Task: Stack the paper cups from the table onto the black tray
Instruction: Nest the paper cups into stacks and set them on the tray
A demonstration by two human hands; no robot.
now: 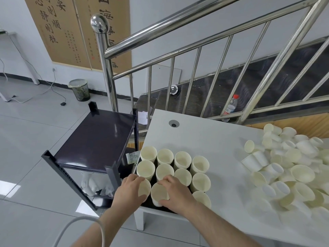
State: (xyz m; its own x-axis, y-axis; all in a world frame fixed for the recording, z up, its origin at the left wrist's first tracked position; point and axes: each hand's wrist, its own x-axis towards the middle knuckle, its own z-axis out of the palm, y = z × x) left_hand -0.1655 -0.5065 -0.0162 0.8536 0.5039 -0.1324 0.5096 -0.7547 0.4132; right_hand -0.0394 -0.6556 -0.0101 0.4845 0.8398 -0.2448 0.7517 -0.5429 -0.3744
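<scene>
Several stacks of cream paper cups (pixel 182 160) stand upright in rows on the black tray (pixel 151 205), which lies at the left front corner of the white table (pixel 204 136). My left hand (pixel 130 188) wraps around the nearest left cup stack (pixel 144 188). My right hand (pixel 175 192) grips the cup stack (pixel 159 193) beside it from the right side. A big loose pile of paper cups (pixel 288 168) lies on the table's right part, many on their sides.
A black two-shelf cart (pixel 96 139) stands left of the table, close to the tray. A steel stair railing (pixel 195 68) runs behind the table. A plastic bottle (pixel 230 106) stands on the stairs. A bin (pixel 79 90) sits on the tiled floor at the back.
</scene>
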